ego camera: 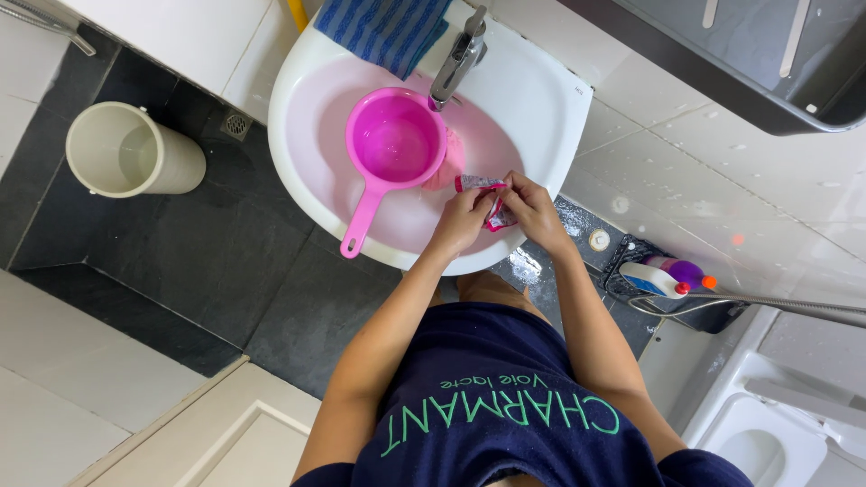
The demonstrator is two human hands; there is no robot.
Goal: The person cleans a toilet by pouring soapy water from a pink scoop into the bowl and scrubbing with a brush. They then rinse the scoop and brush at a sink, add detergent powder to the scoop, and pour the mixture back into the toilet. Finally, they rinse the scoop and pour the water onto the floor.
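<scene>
Overhead, both hands meet above the front rim of the white sink (559, 99); the left hand (465, 219) and right hand (532, 209) each pinch a small pink sachet (487, 200) between them, grip closed on it; a pink ladle-like scoop (394, 144) sits in the basin just beside them, under the tap (458, 56); a cream bucket (126, 149) stands on the floor well apart.

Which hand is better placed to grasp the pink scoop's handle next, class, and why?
Left, probably. The left hand sits on the side where the pink scoop points its handle, while the right hand lies farther off. Both pinch the pink sachet.
</scene>
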